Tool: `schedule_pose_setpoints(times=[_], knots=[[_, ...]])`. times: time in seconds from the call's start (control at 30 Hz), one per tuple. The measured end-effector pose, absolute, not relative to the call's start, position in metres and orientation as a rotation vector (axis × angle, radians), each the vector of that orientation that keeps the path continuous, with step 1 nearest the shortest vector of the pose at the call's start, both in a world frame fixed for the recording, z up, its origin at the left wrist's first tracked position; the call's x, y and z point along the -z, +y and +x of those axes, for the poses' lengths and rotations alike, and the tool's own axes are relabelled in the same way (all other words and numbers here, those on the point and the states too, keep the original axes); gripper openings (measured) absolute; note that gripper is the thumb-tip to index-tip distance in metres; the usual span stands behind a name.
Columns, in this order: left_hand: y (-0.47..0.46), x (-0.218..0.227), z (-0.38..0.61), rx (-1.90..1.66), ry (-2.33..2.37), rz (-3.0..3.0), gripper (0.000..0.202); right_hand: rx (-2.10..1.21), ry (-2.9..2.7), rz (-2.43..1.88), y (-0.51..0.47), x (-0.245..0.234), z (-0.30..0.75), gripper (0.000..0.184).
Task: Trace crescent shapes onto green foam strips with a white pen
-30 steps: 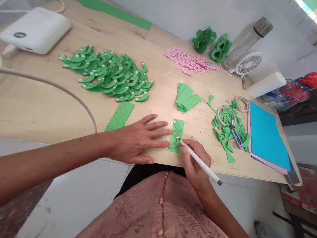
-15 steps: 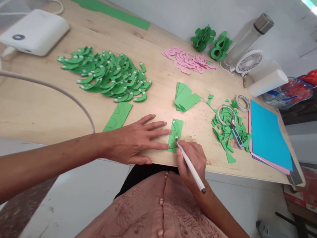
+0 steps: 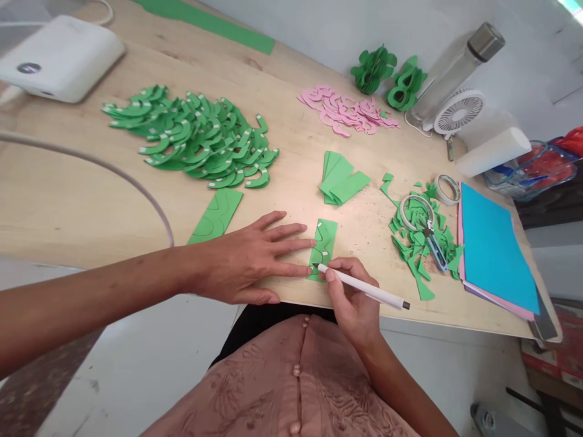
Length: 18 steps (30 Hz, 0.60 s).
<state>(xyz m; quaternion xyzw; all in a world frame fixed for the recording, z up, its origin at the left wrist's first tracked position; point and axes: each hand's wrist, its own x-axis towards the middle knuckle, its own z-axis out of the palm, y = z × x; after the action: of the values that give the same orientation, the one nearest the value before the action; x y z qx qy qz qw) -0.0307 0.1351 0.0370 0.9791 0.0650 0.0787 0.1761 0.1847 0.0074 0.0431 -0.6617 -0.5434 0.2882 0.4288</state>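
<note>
My left hand [image 3: 248,261] lies flat on the wooden table [image 3: 68,200], fingers spread, its fingertips pressing the left edge of a small green paper strip [image 3: 324,241] that has a curved template on it. My right hand [image 3: 353,297] is closed on a white pen [image 3: 364,287], whose tip touches the lower part of that strip near the table's front edge.
A heap of green curved cut-outs [image 3: 195,136] lies at the left, pink ones [image 3: 348,112] further back. Folded green sheets [image 3: 341,179], a drawn green strip [image 3: 216,215], scraps with scissors [image 3: 428,233], tape rolls [image 3: 445,188], coloured paper [image 3: 494,252], a fan [image 3: 458,112], a bottle [image 3: 450,70] and a white device [image 3: 57,57] also rest here.
The pen tip has slid down the strip towards me, and the pen has swung from pointing back at me to lying out to the right. My left hand has stayed put.
</note>
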Motion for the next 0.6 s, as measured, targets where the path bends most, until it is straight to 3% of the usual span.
schedule_pose_setpoints(times=[0.6], knots=[[0.1346,-0.0377,-0.0303,-0.236,0.185,2.764,0.056,-0.48,-1.558,-1.656,0.0146,-0.0522,0.1801,0.011]])
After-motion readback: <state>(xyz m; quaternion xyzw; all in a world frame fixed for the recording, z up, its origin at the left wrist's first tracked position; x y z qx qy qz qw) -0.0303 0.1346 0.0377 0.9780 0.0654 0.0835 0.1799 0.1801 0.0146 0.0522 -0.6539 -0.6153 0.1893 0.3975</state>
